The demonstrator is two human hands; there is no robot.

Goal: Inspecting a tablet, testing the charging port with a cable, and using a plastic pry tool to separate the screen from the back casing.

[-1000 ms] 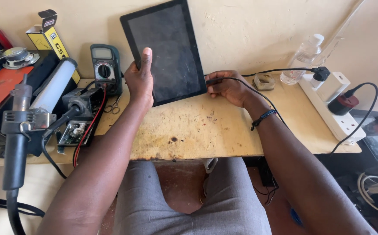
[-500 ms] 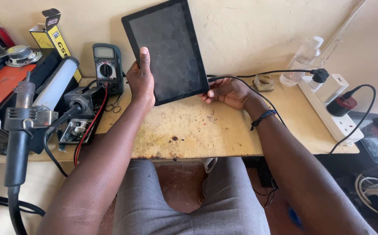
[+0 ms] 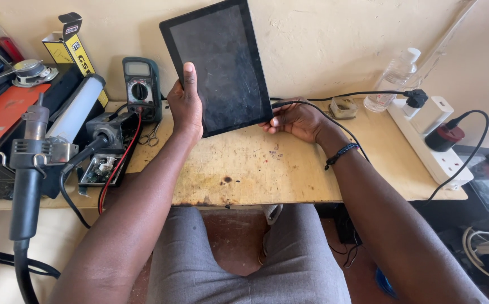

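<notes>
One clear plastic bottle stands at the upper right of the frame against the wall, capped; what it holds cannot be told. Just left of it a small open grey holder sits on the wooden counter, its contents too small to make out. One yellow and black carton stands upright at the upper left, flap open. Counted: one tablet, one green multimeter with red and black leads, one pair of small scissors, one hot-air gun in its stand at the left edge, one white power strip at the right with two plugs in it. The tablet is in the upper centre of the frame, raised off the counter and standing nearly upright in front of the wall, its dark scratched screen facing the camera. Its long axis runs from lower right to upper left, leaning slightly left, with the top edge reaching the top of the frame. The left hand has its grip closed on the tablet's left edge, thumb flat on the glass and fingers behind. The right hand curls loosely at the tablet's lower right corner, fingertips touching the edge, with a black cable passing just over it.
</notes>
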